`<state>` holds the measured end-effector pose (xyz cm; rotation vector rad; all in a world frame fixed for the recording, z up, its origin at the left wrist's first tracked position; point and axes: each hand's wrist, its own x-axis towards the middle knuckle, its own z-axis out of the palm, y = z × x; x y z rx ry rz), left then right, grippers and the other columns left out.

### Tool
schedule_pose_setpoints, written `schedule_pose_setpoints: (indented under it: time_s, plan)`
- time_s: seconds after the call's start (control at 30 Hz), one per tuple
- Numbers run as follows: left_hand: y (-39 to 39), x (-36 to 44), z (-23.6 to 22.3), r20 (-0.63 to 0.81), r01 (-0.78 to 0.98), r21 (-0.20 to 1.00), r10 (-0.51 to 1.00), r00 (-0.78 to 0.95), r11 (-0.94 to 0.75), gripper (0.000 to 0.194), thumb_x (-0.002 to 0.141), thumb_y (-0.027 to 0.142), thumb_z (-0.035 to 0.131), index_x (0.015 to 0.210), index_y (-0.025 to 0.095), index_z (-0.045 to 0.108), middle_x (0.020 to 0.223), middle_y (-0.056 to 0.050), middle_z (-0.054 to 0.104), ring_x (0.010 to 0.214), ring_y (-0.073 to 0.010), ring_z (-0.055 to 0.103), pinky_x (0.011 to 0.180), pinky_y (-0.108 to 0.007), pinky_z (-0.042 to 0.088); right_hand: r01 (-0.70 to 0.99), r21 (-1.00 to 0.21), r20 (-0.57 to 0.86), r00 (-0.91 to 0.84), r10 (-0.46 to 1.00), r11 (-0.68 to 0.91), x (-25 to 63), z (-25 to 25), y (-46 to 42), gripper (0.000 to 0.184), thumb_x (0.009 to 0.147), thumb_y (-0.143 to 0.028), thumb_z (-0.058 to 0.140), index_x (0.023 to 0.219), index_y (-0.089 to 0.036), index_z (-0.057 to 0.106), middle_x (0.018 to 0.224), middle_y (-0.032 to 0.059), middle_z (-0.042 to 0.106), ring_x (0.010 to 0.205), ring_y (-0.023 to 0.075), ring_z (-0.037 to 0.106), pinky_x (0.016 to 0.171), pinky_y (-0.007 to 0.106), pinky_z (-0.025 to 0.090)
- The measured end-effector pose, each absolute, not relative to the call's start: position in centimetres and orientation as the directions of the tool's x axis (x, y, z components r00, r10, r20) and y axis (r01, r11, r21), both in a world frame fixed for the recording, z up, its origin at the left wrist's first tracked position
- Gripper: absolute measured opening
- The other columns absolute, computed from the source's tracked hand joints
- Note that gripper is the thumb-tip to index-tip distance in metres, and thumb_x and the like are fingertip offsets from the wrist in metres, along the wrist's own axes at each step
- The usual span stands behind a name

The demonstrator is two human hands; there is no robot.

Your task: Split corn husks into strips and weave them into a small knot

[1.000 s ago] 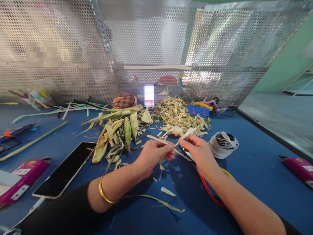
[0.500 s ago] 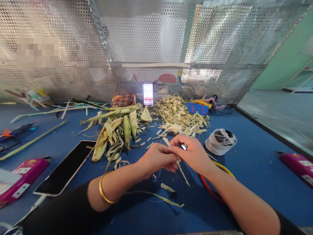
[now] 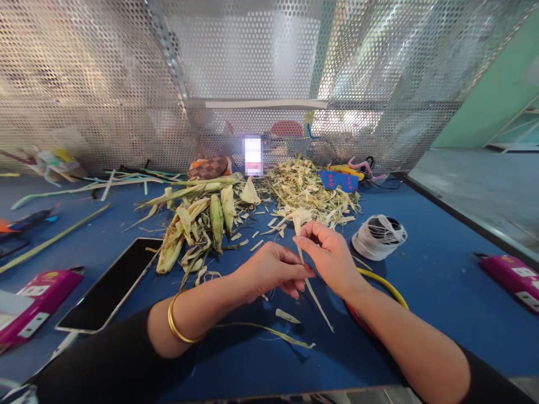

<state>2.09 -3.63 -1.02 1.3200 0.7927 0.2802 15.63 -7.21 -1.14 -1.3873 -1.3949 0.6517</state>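
A narrow, pale corn husk strip (image 3: 316, 301) runs between my two hands, its wider end up and its thin tip hanging down to the right. My left hand (image 3: 273, 272), with a gold bangle at the wrist, pinches the strip at mid-length between thumb and fingers. Higher up, my right hand (image 3: 330, 255) is closed on the same strip near its wide end; its curled fingers partly hide what lies in the palm. Below the hands, a short husk piece (image 3: 288, 316) and a long thin husk strand (image 3: 269, 332) lie on the blue table (image 3: 252, 370).
Corn husks (image 3: 217, 221) and a heap of husk shreds (image 3: 301, 188) lie ahead. A white string spool (image 3: 379, 238) and yellow ring (image 3: 387, 285) are right. A tablet-like device (image 3: 112, 286) and magenta power strip (image 3: 42, 297) are left. A perforated metal screen (image 3: 252, 62) stands behind.
The hands have drawn slightly apart, the right one moving up along the husk strip. More of the strip shows. A shiny glint at the right hand is out of sight now.
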Motion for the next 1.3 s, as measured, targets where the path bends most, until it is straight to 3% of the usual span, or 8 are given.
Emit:
schedule_pose_setpoints:
  time_s: [0.2, 0.33, 0.5, 0.63, 0.83, 0.97, 1.13, 1.3]
  plan:
    - [-3.2, 1.7, -0.6, -0.394, 0.168, 0.905, 0.620, 0.678, 0.391, 0.039, 0.070, 0.049, 0.068, 0.073, 0.011, 0.069, 0.059, -0.002, 0.064, 0.045, -0.0081, 0.056, 0.051, -0.021, 0.047, 0.301, -0.939, 0.211, 0.118, 0.970, 0.167, 18.0, -0.8, -6.5, 0.025, 0.083, -0.039, 0.050, 0.074, -0.019, 0.061, 0.074, 0.0024, 0.063, 0.072, 0.0164, 0.058, 0.067, 0.029, 0.045]
    - [-2.7, 1.4, -0.4, -0.381, 0.109, 0.903, 0.656, 0.651, 0.417, 0.043, 0.076, 0.051, 0.060, 0.075, 0.009, 0.067, 0.061, -0.004, 0.064, 0.046, -0.0095, 0.057, 0.053, -0.023, 0.048, 0.482, -0.849, 0.219, -0.056, 0.974, 0.218, 19.5, -0.3, -6.3, 0.028, 0.086, -0.040, 0.047, 0.081, -0.020, 0.066, 0.082, 0.0033, 0.067, 0.081, 0.0182, 0.060, 0.076, 0.031, 0.044]
    - [-2.4, 1.3, -0.4, -0.351, 0.090, 0.920, 0.698, 0.624, 0.382, 0.037, 0.065, 0.045, 0.073, 0.073, 0.011, 0.064, 0.059, -0.001, 0.062, 0.046, -0.0094, 0.057, 0.053, -0.024, 0.048, 0.654, -0.684, 0.220, -0.239, 0.946, 0.324, 19.5, 0.3, -6.6, 0.017, 0.082, -0.033, 0.055, 0.079, -0.021, 0.066, 0.082, 0.0022, 0.068, 0.079, 0.0183, 0.059, 0.073, 0.031, 0.042]
    - [-2.4, 1.4, -0.4, -0.326, 0.100, 0.934, 0.710, 0.624, 0.342, 0.031, 0.061, 0.037, 0.077, 0.073, 0.011, 0.066, 0.054, 0.001, 0.059, 0.044, -0.0081, 0.055, 0.052, -0.023, 0.048, 0.673, -0.669, 0.205, -0.240, 0.949, 0.315, 19.6, 0.3, -6.6, 0.021, 0.083, -0.031, 0.053, 0.068, -0.020, 0.063, 0.069, 0.0007, 0.064, 0.069, 0.0159, 0.057, 0.066, 0.029, 0.041]
    - [-3.0, 1.8, -0.3, -0.350, 0.232, 0.937, 0.652, 0.673, 0.263, 0.033, 0.059, 0.043, 0.076, 0.065, 0.011, 0.066, 0.048, 0.002, 0.057, 0.040, -0.0080, 0.053, 0.046, -0.020, 0.044, 0.479, -0.855, 0.150, -0.143, 0.978, 0.201, 18.3, -0.4, -6.7, 0.015, 0.078, -0.033, 0.058, 0.078, -0.021, 0.067, 0.078, 0.0012, 0.068, 0.073, 0.0166, 0.060, 0.065, 0.029, 0.045]
    - [-3.4, 2.0, -0.6, -0.397, 0.284, 0.918, 0.600, 0.694, 0.279, 0.029, 0.065, 0.041, 0.071, 0.064, 0.013, 0.065, 0.047, 0.003, 0.056, 0.039, -0.0076, 0.051, 0.043, -0.019, 0.042, 0.278, -0.960, 0.024, -0.079, 0.997, 0.046, 16.8, -1.2, -6.8, 0.017, 0.072, -0.037, 0.065, 0.072, -0.020, 0.063, 0.057, -0.0034, 0.057, 0.048, 0.0110, 0.049, 0.045, 0.024, 0.040]
    - [-3.6, 1.9, -1.0, -0.440, 0.185, 0.870, 0.552, 0.708, 0.456, 0.023, 0.067, 0.033, 0.070, 0.077, 0.013, 0.066, 0.053, 0.002, 0.059, 0.039, -0.0075, 0.052, 0.044, -0.020, 0.044, 0.209, -0.978, 0.015, 0.023, 1.000, 0.010, 16.4, -1.3, -6.9, 0.020, 0.072, -0.035, 0.063, 0.064, -0.020, 0.055, 0.053, -0.0055, 0.050, 0.047, 0.0085, 0.045, 0.042, 0.020, 0.035]
    - [-3.7, 2.0, -1.1, -0.448, 0.130, 0.846, 0.558, 0.699, 0.517, 0.024, 0.068, 0.034, 0.071, 0.076, 0.011, 0.065, 0.060, -0.002, 0.065, 0.044, -0.0095, 0.057, 0.048, -0.022, 0.047, 0.166, -0.986, 0.029, 0.043, 0.999, 0.021, 16.2, -1.4, -6.8, 0.023, 0.071, -0.038, 0.063, 0.062, -0.020, 0.053, 0.052, -0.0059, 0.047, 0.046, 0.0091, 0.042, 0.041, 0.021, 0.034]
